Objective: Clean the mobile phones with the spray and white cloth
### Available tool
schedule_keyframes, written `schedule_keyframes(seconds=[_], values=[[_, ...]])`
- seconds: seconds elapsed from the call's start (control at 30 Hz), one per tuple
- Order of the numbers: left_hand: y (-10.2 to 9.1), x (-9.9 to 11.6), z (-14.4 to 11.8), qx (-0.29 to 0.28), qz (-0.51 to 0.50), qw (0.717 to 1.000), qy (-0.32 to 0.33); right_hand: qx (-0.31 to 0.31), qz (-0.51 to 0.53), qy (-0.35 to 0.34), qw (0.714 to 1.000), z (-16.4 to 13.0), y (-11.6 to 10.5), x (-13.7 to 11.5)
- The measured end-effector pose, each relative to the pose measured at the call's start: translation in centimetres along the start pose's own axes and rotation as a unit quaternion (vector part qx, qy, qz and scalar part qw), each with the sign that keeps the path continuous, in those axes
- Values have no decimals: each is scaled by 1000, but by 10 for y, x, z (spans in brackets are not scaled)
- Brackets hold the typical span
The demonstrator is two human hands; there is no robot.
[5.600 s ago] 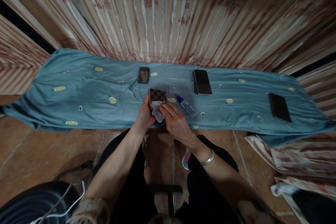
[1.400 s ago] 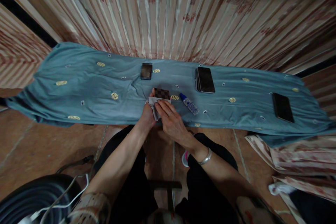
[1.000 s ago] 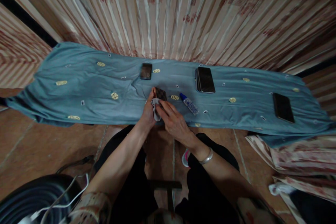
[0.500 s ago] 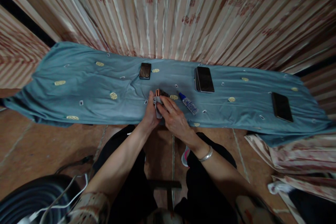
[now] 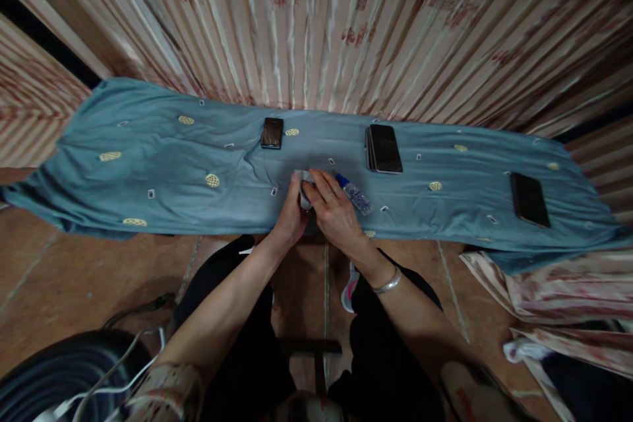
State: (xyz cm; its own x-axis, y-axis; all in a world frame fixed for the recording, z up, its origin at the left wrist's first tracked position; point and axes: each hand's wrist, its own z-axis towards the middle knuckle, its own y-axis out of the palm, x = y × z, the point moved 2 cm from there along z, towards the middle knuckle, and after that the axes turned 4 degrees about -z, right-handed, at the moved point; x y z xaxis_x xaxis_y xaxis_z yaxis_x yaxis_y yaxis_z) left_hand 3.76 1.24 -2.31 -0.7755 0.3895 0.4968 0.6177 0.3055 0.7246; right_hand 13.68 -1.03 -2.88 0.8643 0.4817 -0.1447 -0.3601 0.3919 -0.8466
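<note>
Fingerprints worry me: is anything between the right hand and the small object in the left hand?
Yes: the grey cloth, bunched between the right hand and the small object in the left hand, mostly hiding it. The blue-capped bottle is not in between.

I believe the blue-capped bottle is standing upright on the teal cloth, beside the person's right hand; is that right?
Not quite: the head view shows the blue-capped bottle lying on its side on the teal cloth, beside the right hand.
</note>
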Motion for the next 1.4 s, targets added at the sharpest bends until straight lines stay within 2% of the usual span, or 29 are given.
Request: schedule_keyframes(seconds=[0.13, 0.3, 0.57, 0.77, 1.0, 1.4], values=[[3, -3, -3, -20, 32, 999, -1, 25, 1, 15, 1000, 4, -1, 7], [4, -2, -2, -60, 44, 997, 1, 30, 61, 67, 995, 6, 0, 16], [2, -1, -1, -77, 28, 997, -12, -2, 112, 82, 990, 3, -4, 22], [2, 3, -1, -71, 19, 996, -47, -1, 99, 95, 991, -1, 0, 28], [2, 13, 2, -44, 11, 998, -49, 9, 103, 118, 988, -7, 9, 38], [-2, 13, 6, -15, -20, 999, -33, -16, 120, 122, 985, -7, 9, 27]])
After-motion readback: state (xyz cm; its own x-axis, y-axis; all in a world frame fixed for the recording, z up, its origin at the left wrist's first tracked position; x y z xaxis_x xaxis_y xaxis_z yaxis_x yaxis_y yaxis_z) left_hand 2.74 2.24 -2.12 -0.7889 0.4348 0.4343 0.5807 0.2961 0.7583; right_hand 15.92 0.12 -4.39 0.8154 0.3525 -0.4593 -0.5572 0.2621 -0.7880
